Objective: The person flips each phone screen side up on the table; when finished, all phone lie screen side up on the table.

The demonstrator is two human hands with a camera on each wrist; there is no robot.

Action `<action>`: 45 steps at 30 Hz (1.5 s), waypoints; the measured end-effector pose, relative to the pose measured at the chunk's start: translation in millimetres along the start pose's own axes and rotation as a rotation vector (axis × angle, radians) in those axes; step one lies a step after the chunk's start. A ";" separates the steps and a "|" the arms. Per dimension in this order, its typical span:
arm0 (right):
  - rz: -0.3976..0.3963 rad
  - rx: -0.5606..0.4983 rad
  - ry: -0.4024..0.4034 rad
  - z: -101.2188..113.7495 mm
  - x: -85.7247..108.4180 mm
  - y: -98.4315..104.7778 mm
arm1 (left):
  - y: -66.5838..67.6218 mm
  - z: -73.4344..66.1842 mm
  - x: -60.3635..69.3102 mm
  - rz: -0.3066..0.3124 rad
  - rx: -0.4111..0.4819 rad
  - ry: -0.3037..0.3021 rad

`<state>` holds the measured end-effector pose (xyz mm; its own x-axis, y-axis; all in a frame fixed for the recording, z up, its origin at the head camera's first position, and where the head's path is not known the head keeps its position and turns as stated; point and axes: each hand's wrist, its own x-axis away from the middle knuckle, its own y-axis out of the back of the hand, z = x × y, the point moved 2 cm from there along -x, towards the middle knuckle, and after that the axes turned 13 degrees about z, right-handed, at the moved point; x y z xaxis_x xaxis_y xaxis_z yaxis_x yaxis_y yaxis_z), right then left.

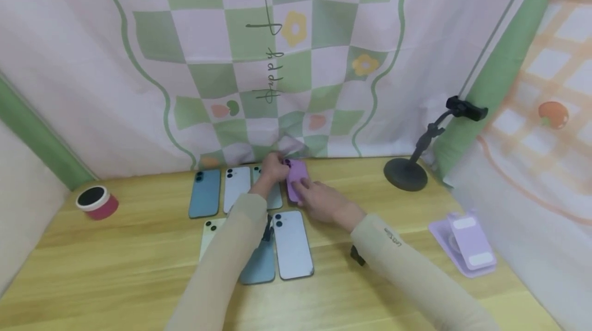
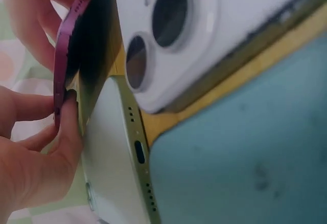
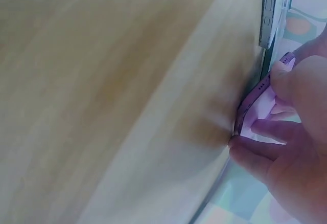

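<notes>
Both hands hold a purple phone near the table's back edge. My left hand pinches its upper left corner, thumb and fingers on either side of the edge, as the left wrist view shows. My right hand grips its lower right part; the right wrist view shows the thumb and fingers on the purple phone. The phone is tilted, its dark screen side facing down. Just left of it lies a pale green phone, partly hidden by my left hand. A white phone lies nearer, camera side up.
A blue phone and another white phone lie in the back row. In front, my left sleeve partly covers a cream phone and a blue phone. A pink jar, black stand and lilac folding holder stand around.
</notes>
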<state>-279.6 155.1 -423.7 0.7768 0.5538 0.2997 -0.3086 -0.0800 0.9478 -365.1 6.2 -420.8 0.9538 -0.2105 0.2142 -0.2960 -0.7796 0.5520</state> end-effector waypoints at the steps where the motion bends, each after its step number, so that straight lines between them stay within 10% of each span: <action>1: 0.007 -0.011 -0.001 0.0 0.5 0.1 | 0.4 0.8 0.4 -0.013 -0.003 0.004; 9: -0.078 -0.205 0.040 -8.5 5.8 9.1 | 5.5 0.3 -3.1 -0.066 -0.049 0.032; 14: -0.135 -0.514 0.013 -13.4 10.2 18.8 | 9.7 3.9 -18.1 -0.088 -0.176 0.031; 30: -0.029 -1.522 -0.071 -10.3 10.0 15.9 | 5.0 -42.7 1.5 -0.058 -0.499 0.051; 36: -0.034 -1.678 -0.053 -10.3 8.6 15.6 | -0.6 -51.5 -0.7 -0.049 -0.544 0.050; 45: -0.184 -1.578 -0.142 -13.6 6.6 11.8 | -6.6 -49.9 2.5 -0.064 -0.405 -0.089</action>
<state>-285.5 169.1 -412.0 0.8807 0.3732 0.2916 -0.3725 0.9261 -0.0602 -363.3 40.3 -383.8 0.9664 -0.2329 0.1082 -0.2147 -0.5016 0.8380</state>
